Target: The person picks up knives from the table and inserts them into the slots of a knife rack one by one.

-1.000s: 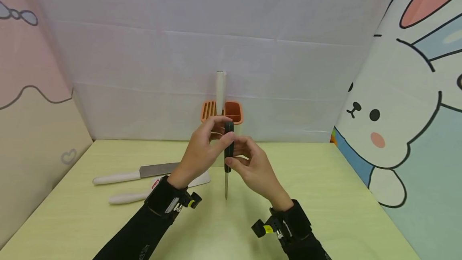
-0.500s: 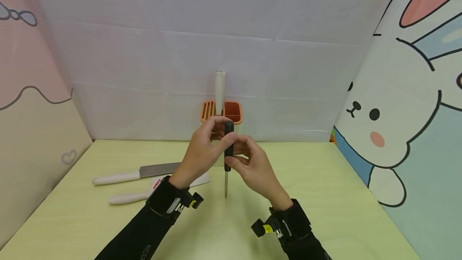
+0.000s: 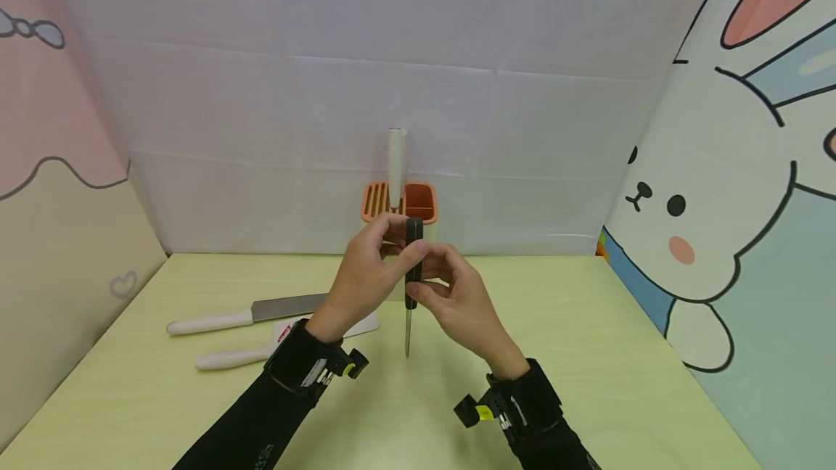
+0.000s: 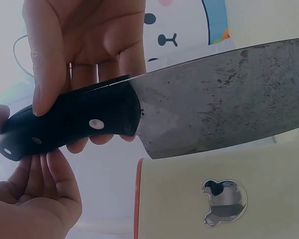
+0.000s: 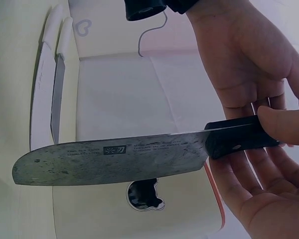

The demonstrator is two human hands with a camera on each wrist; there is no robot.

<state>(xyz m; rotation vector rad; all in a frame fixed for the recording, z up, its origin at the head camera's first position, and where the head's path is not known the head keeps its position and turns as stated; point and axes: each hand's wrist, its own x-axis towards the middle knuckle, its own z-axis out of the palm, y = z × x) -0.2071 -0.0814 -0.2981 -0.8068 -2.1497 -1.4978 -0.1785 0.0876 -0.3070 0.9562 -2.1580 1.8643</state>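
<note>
A kitchen knife [image 3: 414, 229] with a black riveted handle hangs upright in front of me, blade down. My left hand [image 3: 366, 270] pinches the upper end of the handle between thumb and fingers. Lower on the same handle, close to the blade, my right hand [image 3: 460, 307] grips with thumb and fingertips. Seen broadside in the left wrist view, the wide steel blade [image 4: 214, 99] is stained with dark marks. Small lettering shows on the blade [image 5: 104, 164] in the right wrist view. Behind the hands stands a cream knife holder [image 3: 421, 220] with an orange slotted top, partly hidden.
A white handle [image 3: 396, 165] sticks up from the holder. On the table [image 3: 555, 354], left of my hands, lie a white-handled knife [image 3: 209, 322] and another white-handled piece [image 3: 228, 359] with a pale blade, both partly covered by my left arm. Fabric walls surround the table.
Both hands keep their hold on the black handle and stay almost still. The whole head view shifts very slightly.
</note>
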